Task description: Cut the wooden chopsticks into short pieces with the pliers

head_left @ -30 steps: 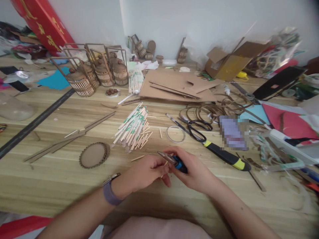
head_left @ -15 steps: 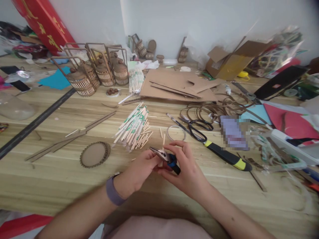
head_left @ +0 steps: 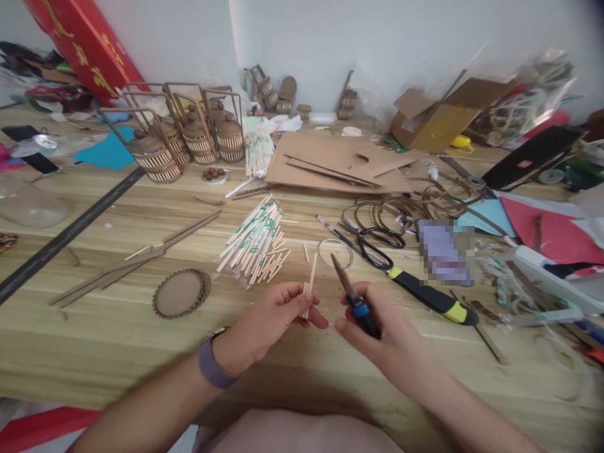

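Observation:
Several thin wooden sticks [head_left: 312, 277] are pinched between the thumb and fingers of my left hand [head_left: 278, 314], one standing taller than the others. My right hand [head_left: 377, 327] is wrapped round pliers [head_left: 360, 309] with dark handles and a blue part; their jaws point up and to the left. A gap separates the pliers from the sticks. Beyond my left hand lies a pile of paper-wrapped and bare sticks [head_left: 252, 239]. A metal ring [head_left: 350, 259] rests on the wooden table [head_left: 117, 352], just past the pliers' tip. Left of my left hand lies a round brown disc [head_left: 179, 294] with a scalloped edge.
Black-handled scissors [head_left: 377, 251] and a black-and-yellow tool [head_left: 425, 294] lie to the right, near coiled brown strips [head_left: 377, 211]. Small tiered baskets [head_left: 155, 157] stand at the back left. Flat cardboard [head_left: 321, 154] and an open box [head_left: 443, 116] are behind.
My right hand has moved right with the pliers, away from my left hand. The sticks in my left hand now show clearly.

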Demonstrator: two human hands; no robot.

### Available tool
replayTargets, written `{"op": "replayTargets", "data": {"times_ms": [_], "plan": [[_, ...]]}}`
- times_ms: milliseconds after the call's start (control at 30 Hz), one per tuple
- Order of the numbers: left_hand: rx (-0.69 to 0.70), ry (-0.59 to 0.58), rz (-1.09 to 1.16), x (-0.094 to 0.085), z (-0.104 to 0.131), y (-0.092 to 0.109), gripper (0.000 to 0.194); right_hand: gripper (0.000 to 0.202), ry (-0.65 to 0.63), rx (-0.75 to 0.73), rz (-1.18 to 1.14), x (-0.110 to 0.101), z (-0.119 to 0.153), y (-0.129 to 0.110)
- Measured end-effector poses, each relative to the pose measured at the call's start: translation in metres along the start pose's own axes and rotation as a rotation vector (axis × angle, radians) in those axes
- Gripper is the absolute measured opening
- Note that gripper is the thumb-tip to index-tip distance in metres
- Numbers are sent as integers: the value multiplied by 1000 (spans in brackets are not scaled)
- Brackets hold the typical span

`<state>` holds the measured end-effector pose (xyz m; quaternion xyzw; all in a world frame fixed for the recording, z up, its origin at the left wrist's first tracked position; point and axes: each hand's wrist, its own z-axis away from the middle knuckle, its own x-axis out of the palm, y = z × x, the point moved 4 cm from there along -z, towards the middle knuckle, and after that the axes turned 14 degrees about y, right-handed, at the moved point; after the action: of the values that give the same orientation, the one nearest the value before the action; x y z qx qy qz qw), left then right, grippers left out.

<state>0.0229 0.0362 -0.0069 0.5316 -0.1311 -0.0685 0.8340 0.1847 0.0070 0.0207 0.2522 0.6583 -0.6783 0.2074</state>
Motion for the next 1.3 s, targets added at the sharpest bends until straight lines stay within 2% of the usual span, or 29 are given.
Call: {"op": "replayTargets", "data": {"times_ms": [133, 200, 367, 567, 833, 1300], "plan": [[-7, -19, -64, 0, 2, 0, 30, 15, -308, 247, -99, -18, 6, 14], [-18, -47, -71, 1, 3, -2, 31, 15, -418, 343, -145, -23, 9, 18], [-24, -159, -92, 6, 5, -6, 34, 21, -536, 462, -226, -18, 13, 16], [-14, -260, -79, 11, 7, -10, 33, 25, -587, 452, -229, -5, 6, 0], [-31, -273, -78, 11, 8, -13, 27, 21, -611, 446, -238, 1, 1, -13], [-33, -278, -121, 15, 9, -9, 29, 19, -573, 463, -236, 4, 4, -8]]}}
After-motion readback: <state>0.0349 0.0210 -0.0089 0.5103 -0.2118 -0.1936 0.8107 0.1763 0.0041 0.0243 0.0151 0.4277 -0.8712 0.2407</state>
